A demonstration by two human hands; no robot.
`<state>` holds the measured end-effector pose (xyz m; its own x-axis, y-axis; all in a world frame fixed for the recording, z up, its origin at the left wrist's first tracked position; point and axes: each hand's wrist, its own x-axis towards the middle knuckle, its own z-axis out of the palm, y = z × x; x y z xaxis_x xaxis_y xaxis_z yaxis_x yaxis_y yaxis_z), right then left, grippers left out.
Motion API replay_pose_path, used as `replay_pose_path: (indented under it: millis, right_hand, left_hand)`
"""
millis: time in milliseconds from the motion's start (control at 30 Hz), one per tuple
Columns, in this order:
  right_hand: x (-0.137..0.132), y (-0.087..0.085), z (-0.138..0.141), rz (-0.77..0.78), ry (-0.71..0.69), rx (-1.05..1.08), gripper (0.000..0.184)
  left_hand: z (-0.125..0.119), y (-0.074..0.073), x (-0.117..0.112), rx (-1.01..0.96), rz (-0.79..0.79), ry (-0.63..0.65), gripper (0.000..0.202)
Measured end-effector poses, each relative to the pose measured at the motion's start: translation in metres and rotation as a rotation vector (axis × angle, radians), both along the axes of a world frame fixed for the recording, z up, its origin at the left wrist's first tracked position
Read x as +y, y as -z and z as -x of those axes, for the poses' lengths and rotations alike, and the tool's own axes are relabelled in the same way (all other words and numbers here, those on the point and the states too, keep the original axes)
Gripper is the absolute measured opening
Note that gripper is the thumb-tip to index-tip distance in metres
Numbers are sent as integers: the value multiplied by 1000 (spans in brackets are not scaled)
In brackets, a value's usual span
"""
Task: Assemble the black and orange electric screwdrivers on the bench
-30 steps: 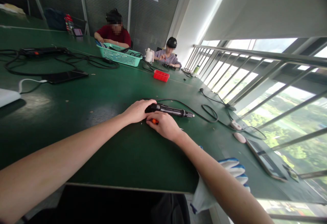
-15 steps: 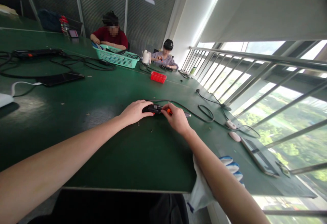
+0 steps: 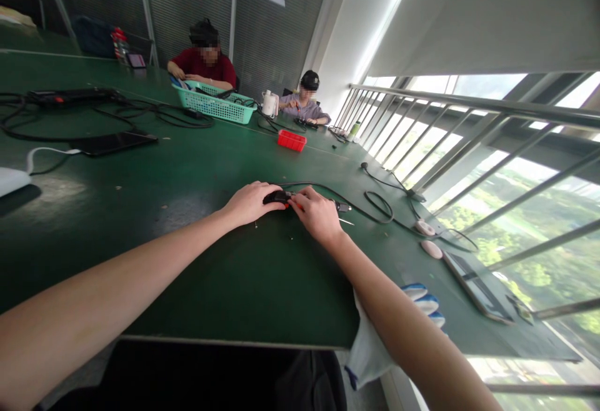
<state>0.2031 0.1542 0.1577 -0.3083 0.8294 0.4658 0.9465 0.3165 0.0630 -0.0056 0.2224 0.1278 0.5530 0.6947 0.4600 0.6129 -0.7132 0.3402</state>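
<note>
Fingers (image 3: 274,207) of the left hand (image 3: 246,203) clasp the rear end of a black power tool (image 3: 280,197), which lies on the table (image 3: 225,292), its nose showing beyond the right hand (image 3: 317,214). That hand curls around an orange-handled tool (image 3: 347,222), fingertips at the power tool's middle; contact there is unclear.

Two people (image 3: 220,72) work at a green counter (image 3: 225,292) in an office-like workshop. Power cords (image 3: 193,113) and a plastic basket (image 3: 225,110) lie on it, with blinds (image 3: 262,42) behind and a metal railing (image 3: 497,106) along the windows (image 3: 492,180).
</note>
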Motion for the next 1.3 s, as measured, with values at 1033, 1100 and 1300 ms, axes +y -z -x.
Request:
replay_pose_path:
  millis: [1033, 1100, 1300]
  right_hand:
    - [3, -8, -32, 33, -185, 464, 10]
    - [4, -6, -28, 27, -123, 497, 11]
    - [4, -4, -16, 33, -89, 567, 22]
  left_hand:
    - [5, -4, 3, -173, 96, 230, 48]
    - [5, -4, 2, -169, 71, 243, 48]
    - [4, -6, 1, -121, 13, 254, 46]
